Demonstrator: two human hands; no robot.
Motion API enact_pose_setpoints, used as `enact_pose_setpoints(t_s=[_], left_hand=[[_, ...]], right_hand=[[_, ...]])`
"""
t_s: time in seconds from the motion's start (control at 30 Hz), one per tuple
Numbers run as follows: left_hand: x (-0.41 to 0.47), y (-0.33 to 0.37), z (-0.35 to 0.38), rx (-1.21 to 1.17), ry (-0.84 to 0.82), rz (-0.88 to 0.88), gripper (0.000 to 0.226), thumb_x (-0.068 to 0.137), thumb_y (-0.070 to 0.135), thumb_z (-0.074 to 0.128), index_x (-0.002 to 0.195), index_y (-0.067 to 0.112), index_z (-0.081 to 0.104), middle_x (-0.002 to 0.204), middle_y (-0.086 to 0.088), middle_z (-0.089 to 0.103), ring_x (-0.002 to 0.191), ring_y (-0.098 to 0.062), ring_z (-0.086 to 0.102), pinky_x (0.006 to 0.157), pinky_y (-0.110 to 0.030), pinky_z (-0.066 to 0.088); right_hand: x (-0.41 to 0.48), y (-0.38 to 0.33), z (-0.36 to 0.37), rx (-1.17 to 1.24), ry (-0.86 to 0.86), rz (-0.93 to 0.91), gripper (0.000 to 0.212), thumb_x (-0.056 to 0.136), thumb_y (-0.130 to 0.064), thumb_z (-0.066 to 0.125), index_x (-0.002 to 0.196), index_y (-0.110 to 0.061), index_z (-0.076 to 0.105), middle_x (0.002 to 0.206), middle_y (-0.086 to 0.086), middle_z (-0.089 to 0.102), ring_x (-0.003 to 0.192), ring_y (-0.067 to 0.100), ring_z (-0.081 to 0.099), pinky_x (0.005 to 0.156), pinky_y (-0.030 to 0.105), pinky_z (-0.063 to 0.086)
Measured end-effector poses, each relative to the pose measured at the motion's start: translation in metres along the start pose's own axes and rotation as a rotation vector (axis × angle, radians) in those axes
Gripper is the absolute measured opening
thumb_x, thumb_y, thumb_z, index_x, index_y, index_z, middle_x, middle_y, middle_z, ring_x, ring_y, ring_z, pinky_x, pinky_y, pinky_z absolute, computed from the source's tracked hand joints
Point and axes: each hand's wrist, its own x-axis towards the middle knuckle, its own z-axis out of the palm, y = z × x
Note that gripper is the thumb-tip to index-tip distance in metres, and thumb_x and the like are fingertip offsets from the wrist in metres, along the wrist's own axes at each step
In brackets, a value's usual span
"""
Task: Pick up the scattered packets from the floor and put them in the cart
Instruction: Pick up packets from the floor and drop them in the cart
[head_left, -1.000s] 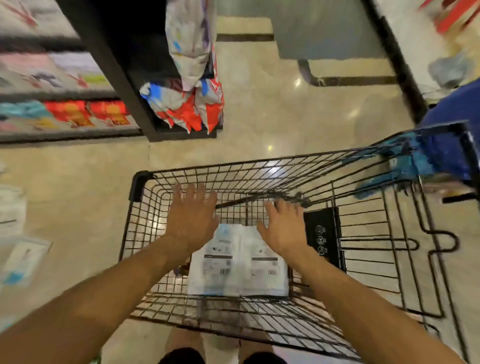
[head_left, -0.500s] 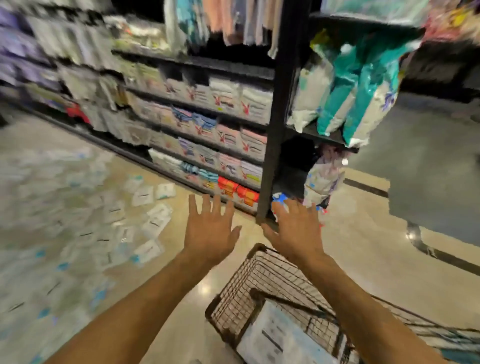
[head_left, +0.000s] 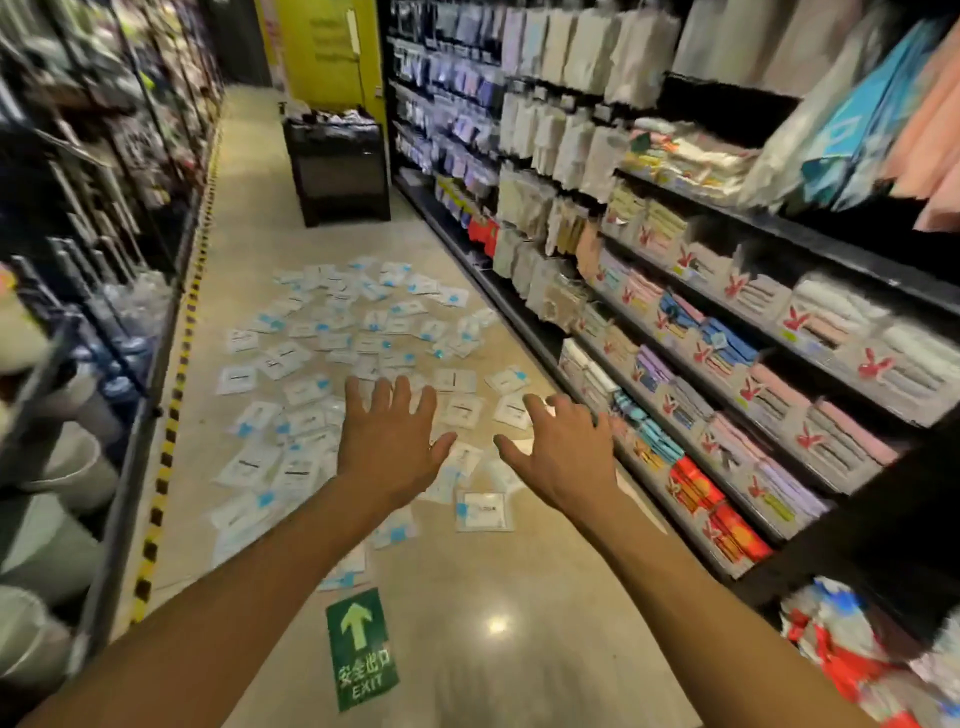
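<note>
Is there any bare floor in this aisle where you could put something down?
Yes: around the green EXIT sticker, over to the right-hand shelves, and between the scattered packets and the black bin. A narrow strip runs beside the striped tape. Mid-aisle is crowded.

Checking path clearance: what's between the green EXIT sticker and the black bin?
Head view: scattered packets cover the floor, which is bare just before the black bin.

My left forearm (head_left: 234, 603) and right forearm (head_left: 680, 597) stretch out toward the far side. My left grip (head_left: 387, 447) is palm down, fingers straight and fanned wide, holding nothing. Just right of it, my right grip (head_left: 563, 452) has its fingers spread and slightly bent, also empty.
</note>
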Motion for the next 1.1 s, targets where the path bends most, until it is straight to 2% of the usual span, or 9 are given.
enact_pose_setpoints(t_s=[0.23,0.5,0.7,0.9,1.0,1.1], left_hand=[[0.050,-0.126,0.046,0.022,-0.056,-0.152,0.077,0.101,0.069,0.020,0.163,0.024,0.020,0.168,-0.013,0.025,0.153,-0.036,0.024,0.123,-0.065,0.006],[0.135,-0.194,0.103,-0.017,-0.089,-0.294,0.082,0.095,0.069,0.017,0.157,0.020,0.039,0.158,-0.016,0.044,0.143,-0.040,0.042,0.119,-0.066,0.020],[0.184,-0.249,0.148,0.015,-0.127,-0.404,0.075,0.100,0.066,0.027,0.159,0.020,0.034,0.162,-0.015,0.038,0.146,-0.038,0.037,0.120,-0.064,0.019],[0.234,-0.310,0.224,-0.032,-0.200,-0.426,0.074,0.100,0.063,0.037,0.159,0.019,0.034,0.161,-0.017,0.038,0.145,-0.040,0.038,0.120,-0.064,0.019],[0.265,-0.342,0.282,-0.048,-0.250,-0.399,0.072,0.100,0.061,0.040,0.158,0.018,0.037,0.160,-0.017,0.041,0.143,-0.040,0.041,0.120,-0.064,0.020],[0.285,-0.369,0.357,-0.072,-0.279,-0.368,0.067,0.100,0.055,0.042,0.154,0.014,0.045,0.153,-0.021,0.049,0.134,-0.042,0.050,0.116,-0.063,0.027]], right_hand=[[0.109,-0.096,0.038,0.043,-0.046,-0.118,0.075,0.092,-0.077,0.041,0.151,-0.031,0.042,0.151,0.007,0.051,0.138,0.032,0.047,0.118,0.063,0.028],[0.244,-0.146,0.093,0.059,-0.128,-0.264,0.075,0.093,-0.075,0.042,0.154,-0.031,0.040,0.155,0.008,0.048,0.141,0.034,0.045,0.119,0.065,0.025],[0.339,-0.202,0.139,0.036,-0.200,-0.399,0.075,0.094,-0.076,0.040,0.155,-0.032,0.038,0.158,0.009,0.045,0.144,0.035,0.043,0.120,0.068,0.021],[0.403,-0.259,0.213,0.041,-0.308,-0.410,0.078,0.095,-0.074,0.042,0.158,-0.029,0.033,0.160,0.010,0.042,0.146,0.035,0.041,0.121,0.068,0.021],[0.430,-0.277,0.265,0.039,-0.353,-0.345,0.078,0.095,-0.074,0.043,0.158,-0.030,0.030,0.161,0.010,0.040,0.147,0.035,0.039,0.122,0.067,0.021],[0.450,-0.291,0.333,0.046,-0.424,-0.278,0.077,0.096,-0.072,0.046,0.158,-0.029,0.030,0.161,0.010,0.040,0.148,0.035,0.039,0.123,0.065,0.022]])
